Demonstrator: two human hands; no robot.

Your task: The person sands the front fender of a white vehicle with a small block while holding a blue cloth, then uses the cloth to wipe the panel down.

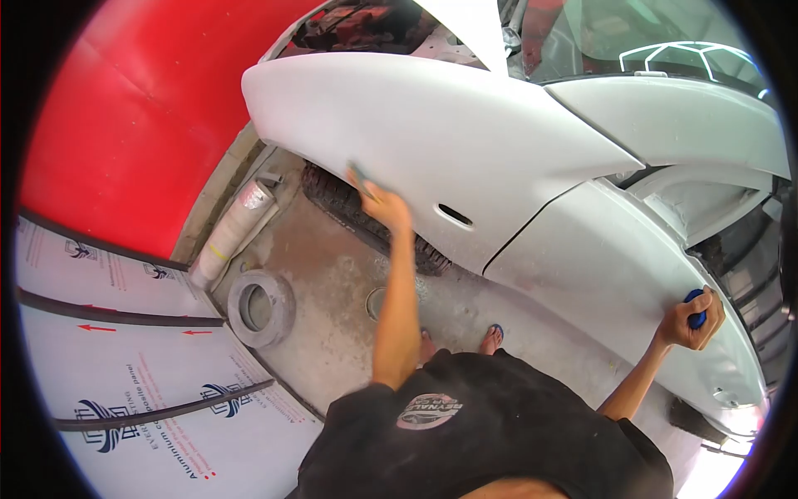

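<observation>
Down in the head view, a person in a black shirt is leaning over a white car body panel (432,133) — smooth, matt and gently curved, with a small dark slot cut into it. The left hand (384,204) is reaching out to the panel's lower edge, fingers closed on a thin dark flat piece (360,179) that is pressing against the surface; the piece is blurred, so I cannot tell what it is made of. The right hand (688,316) is wrapping tightly around a blue rounded object (695,308), resting against the neighbouring door panel (598,274), which is looking dusty and dull. The two hands are working well apart, one on each panel.

Below the first panel a black treaded tyre (349,208) is showing. On the rough concrete floor (332,291) a grey ring-shaped roll (260,308) is lying flat, its hollow centre holding nothing I can make out, and a long pale cylinder (233,233) is lying near it by the wall. White printed sheeting (125,358) with dark strips is covering the floor at the left — beside a glossy red surface (141,108).
</observation>
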